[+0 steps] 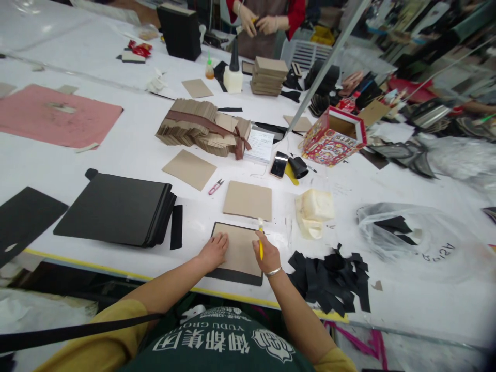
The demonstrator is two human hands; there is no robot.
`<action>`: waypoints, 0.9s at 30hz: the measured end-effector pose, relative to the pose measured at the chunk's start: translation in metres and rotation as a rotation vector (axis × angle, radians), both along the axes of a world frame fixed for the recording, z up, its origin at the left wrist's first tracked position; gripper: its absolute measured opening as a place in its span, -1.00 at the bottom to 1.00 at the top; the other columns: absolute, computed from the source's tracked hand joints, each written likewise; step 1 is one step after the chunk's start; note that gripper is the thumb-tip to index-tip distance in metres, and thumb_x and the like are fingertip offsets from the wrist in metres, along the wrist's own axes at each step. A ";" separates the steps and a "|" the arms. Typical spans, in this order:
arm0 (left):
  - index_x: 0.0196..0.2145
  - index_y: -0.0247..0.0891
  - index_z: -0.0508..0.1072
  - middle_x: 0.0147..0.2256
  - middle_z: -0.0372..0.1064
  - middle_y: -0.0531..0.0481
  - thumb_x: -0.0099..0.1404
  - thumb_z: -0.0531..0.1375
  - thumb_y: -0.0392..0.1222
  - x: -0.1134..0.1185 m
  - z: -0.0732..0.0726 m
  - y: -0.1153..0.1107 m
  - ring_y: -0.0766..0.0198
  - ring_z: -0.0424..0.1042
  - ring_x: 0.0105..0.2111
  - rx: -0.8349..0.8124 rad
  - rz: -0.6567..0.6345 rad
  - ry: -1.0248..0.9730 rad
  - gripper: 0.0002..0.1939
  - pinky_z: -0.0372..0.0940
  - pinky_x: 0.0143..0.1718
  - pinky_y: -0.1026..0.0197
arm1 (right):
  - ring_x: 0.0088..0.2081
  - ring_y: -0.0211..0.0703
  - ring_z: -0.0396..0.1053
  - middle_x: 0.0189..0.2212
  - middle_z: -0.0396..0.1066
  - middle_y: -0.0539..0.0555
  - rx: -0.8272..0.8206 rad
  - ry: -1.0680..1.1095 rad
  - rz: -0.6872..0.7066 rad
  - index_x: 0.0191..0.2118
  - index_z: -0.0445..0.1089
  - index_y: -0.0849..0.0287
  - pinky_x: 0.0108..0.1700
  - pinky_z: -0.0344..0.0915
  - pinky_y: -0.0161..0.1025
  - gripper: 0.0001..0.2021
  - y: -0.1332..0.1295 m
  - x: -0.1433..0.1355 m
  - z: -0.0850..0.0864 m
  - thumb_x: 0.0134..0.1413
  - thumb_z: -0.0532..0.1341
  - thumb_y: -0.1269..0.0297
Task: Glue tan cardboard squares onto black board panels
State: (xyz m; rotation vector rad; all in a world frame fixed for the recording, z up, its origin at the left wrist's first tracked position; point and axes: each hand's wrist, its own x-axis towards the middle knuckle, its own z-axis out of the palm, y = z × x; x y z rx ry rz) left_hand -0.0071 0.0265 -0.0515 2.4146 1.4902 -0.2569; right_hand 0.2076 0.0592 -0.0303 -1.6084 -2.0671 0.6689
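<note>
My left hand point(214, 252) lies on the left side of a tan cardboard panel point(241, 250), fingers resting on its surface. Under that panel is a slightly larger black sheet point(238, 276), whose edge shows along the front and top. In my right hand point(268, 254) is a small yellow-handled brush point(261, 250), its pale tip pointing away from me over the panel's right edge. Just beyond lies another tan board point(248, 200). A whitish cut-open plastic container point(314, 209) stands to the right of the brush.
Black sheets point(112, 209) are stacked at left, beside a black strip point(176, 227). Black scraps point(333, 279) heap at right. Pink snips point(216, 187), a phone point(279, 164), bundled cardboard pieces point(201, 126) and a red box point(335, 137) lie beyond. A co-worker's hands point(258, 23) are across the table.
</note>
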 end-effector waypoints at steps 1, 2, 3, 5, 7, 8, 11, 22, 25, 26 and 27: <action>0.12 -0.38 0.11 0.16 -0.05 -0.26 0.10 0.15 -0.05 -0.001 -0.001 -0.002 -0.07 -0.05 0.12 0.011 -0.003 -0.010 -0.33 0.01 0.02 -0.01 | -0.48 -0.23 0.36 -0.42 0.40 0.06 -0.079 0.098 -0.055 -0.06 0.27 0.17 -0.37 0.30 -0.28 -0.66 0.003 -0.006 0.011 0.14 -0.06 0.14; 0.12 -0.35 0.11 0.15 -0.02 -0.24 0.10 0.15 -0.05 -0.001 -0.003 -0.004 -0.05 -0.03 0.10 0.020 -0.009 -0.022 -0.34 0.01 0.02 -0.01 | -0.55 -0.26 0.34 -0.47 0.40 0.04 -0.166 0.197 -0.098 -0.10 0.29 0.16 -0.44 0.29 -0.31 -0.65 0.007 -0.015 0.019 0.15 -0.08 0.12; 0.12 -0.32 0.11 0.13 0.01 -0.23 0.11 0.14 -0.05 -0.002 -0.005 -0.006 -0.03 0.00 0.09 0.026 -0.015 -0.034 -0.35 0.01 0.01 -0.02 | -0.60 -0.29 0.32 -0.53 0.38 0.02 -0.254 0.284 -0.128 -0.15 0.32 0.16 -0.49 0.27 -0.34 -0.65 0.011 -0.026 0.024 0.14 -0.08 0.10; 0.11 -0.27 0.11 0.12 0.04 -0.21 0.11 0.15 -0.08 -0.003 -0.007 -0.009 -0.01 0.03 0.06 0.030 -0.020 -0.049 -0.38 0.01 -0.01 -0.02 | -0.64 -0.30 0.31 -0.59 0.35 -0.01 -0.391 0.401 -0.156 -0.26 0.35 0.17 -0.57 0.24 -0.37 -0.67 0.019 -0.052 0.026 0.08 -0.02 0.06; 0.10 -0.25 0.12 0.11 0.05 -0.21 0.12 0.15 -0.10 -0.004 -0.008 -0.010 -0.01 0.04 0.06 0.022 -0.016 -0.056 -0.40 0.02 -0.02 -0.02 | -0.62 -0.29 0.32 -0.59 0.35 -0.03 -0.430 0.442 -0.160 -0.32 0.35 0.18 -0.57 0.23 -0.39 -0.71 0.026 -0.079 0.019 0.01 0.05 0.07; 0.10 -0.25 0.12 0.11 0.05 -0.21 0.12 0.14 -0.11 -0.004 -0.008 -0.010 -0.01 0.04 0.06 0.017 -0.013 -0.061 -0.41 0.02 -0.02 -0.02 | -0.60 -0.30 0.32 -0.58 0.36 -0.03 -0.417 0.440 -0.155 -0.34 0.35 0.18 -0.55 0.23 -0.39 -0.73 0.029 -0.090 0.015 -0.01 0.07 0.08; 0.09 -0.26 0.14 0.11 0.04 -0.21 0.14 0.12 -0.12 -0.003 -0.007 -0.011 -0.01 0.03 0.06 0.015 -0.005 -0.080 -0.44 0.02 -0.03 0.00 | -0.54 -0.32 0.33 -0.56 0.37 -0.06 -0.351 0.367 -0.137 -0.42 0.35 0.17 -0.45 0.25 -0.41 -0.77 0.034 -0.108 0.004 -0.02 0.07 0.13; 0.06 -0.16 0.20 0.12 0.06 -0.11 0.11 0.14 -0.22 -0.004 -0.003 -0.015 0.03 0.05 0.08 0.007 0.031 -0.117 -0.47 0.03 0.01 0.04 | -0.70 -0.33 0.23 -0.74 0.23 -0.13 -0.323 0.079 -0.353 -0.45 0.34 0.14 -0.58 0.18 -0.42 -0.73 0.022 0.022 0.016 -0.01 0.04 0.07; 0.06 -0.17 0.21 0.12 0.07 -0.10 0.10 0.14 -0.22 -0.002 -0.003 -0.016 0.02 0.06 0.06 0.015 0.022 -0.102 -0.48 0.05 0.00 0.04 | -0.67 -0.34 0.26 -0.70 0.26 -0.11 -0.306 0.073 -0.382 -0.44 0.34 0.14 -0.56 0.20 -0.42 -0.74 0.014 0.047 0.026 -0.01 0.05 0.07; 0.05 -0.18 0.22 0.12 0.08 -0.10 0.10 0.14 -0.21 -0.002 -0.002 -0.016 0.02 0.07 0.06 0.019 0.018 -0.096 -0.48 0.06 0.00 0.04 | -0.65 -0.34 0.28 -0.68 0.28 -0.10 -0.290 0.080 -0.374 -0.42 0.35 0.15 -0.54 0.21 -0.42 -0.73 0.010 0.054 0.030 0.00 0.06 0.07; 0.05 -0.18 0.22 0.11 0.08 -0.10 0.11 0.14 -0.21 -0.001 -0.002 -0.016 0.02 0.07 0.06 0.023 0.015 -0.092 -0.49 0.07 0.00 0.04 | -0.63 -0.34 0.29 -0.64 0.30 -0.09 -0.274 0.099 -0.364 -0.39 0.35 0.15 -0.53 0.22 -0.42 -0.72 0.006 0.060 0.035 0.01 0.05 0.06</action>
